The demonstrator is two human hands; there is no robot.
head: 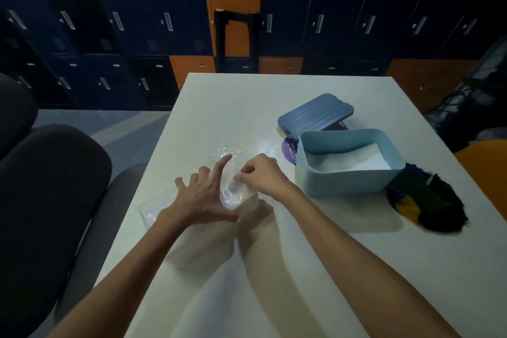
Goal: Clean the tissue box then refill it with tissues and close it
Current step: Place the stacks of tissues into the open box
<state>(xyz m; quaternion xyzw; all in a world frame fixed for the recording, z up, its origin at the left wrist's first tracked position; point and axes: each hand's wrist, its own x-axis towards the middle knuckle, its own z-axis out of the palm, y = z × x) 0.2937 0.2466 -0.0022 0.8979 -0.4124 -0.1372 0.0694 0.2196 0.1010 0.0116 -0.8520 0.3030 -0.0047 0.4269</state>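
The light blue tissue box [348, 178] stands open on the white table [301, 269], with white tissues [354, 160] lying inside it. Its darker blue ribbed lid [315, 115] rests tilted behind the box. A clear, crumpled plastic wrapper [233, 192] lies flat on the table to the left of the box. My left hand [203, 197] presses on the wrapper with fingers spread. My right hand [263, 175] pinches the wrapper's edge between thumb and fingers.
A dark multicoloured cloth [428, 200] lies right of the box. A purple round label [290, 149] peeks out between lid and box. A dark chair [46, 200] stands left of the table. Blue and orange lockers [164, 22] line the back wall.
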